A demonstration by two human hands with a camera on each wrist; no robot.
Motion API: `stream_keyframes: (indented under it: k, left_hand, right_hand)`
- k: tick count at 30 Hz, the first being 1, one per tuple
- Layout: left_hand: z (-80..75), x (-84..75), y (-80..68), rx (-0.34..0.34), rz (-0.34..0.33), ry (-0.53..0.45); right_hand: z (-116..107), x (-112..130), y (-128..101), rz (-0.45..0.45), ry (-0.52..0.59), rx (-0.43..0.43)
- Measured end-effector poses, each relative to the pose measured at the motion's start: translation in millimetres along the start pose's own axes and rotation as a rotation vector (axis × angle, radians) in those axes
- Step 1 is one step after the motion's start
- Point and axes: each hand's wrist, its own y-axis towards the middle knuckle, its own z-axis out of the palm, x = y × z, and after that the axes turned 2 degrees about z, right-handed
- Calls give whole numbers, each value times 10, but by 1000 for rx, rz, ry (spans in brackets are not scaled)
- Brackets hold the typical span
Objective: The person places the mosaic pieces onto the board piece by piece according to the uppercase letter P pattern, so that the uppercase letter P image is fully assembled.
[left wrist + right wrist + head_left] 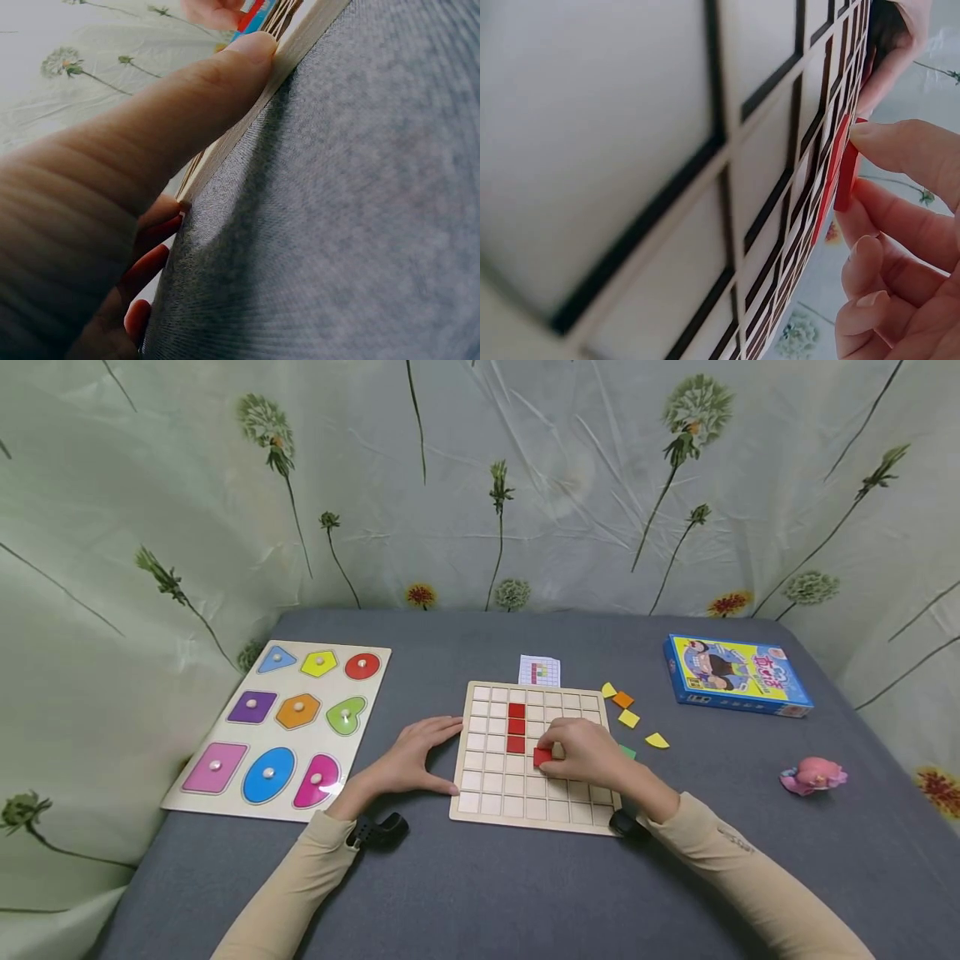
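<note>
A wooden grid board (pixel 489 817) lies on the table, its square cells pale. Three red square tiles (pixel 516 727) sit in one column of it. My right hand (pixel 588 750) pinches another red square tile (pixel 847 171) between thumb and fingers, close over the board, right of and below that column. My left hand (pixel 412 756) rests at the board's left edge with fingers spread, the thumb (pixel 217 82) touching the edge in the left wrist view. A printed pattern card (pixel 539 671) shows behind the board's far edge.
Yellow and orange pieces (pixel 628 718) lie right of the board, with a green piece (pixel 627 752) partly behind my right hand. A shape puzzle board (pixel 281 735) stands at left. A blue box (pixel 738 675) and a pink toy figure (pixel 813 775) are at right.
</note>
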Motion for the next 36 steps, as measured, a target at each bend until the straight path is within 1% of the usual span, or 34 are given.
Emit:
stream_keyframes:
  k: [7, 19, 26, 31, 36]
  left_hand:
    - [3, 9, -4, 2, 1, 1]
    - [-1, 9, 0, -6, 9, -1]
    - [1, 8, -4, -5, 6, -4]
    - [1, 8, -4, -3, 7, -1]
    - [-4, 6, -1, 1, 4, -6]
  right_hand:
    - [40, 74, 74, -15, -18, 32]
    - [96, 158, 153, -55, -22, 33]
    - [127, 184, 180, -73, -42, 35]
    - [142, 205, 196, -74, -23, 35]
    - [147, 212, 219, -62, -9, 55]
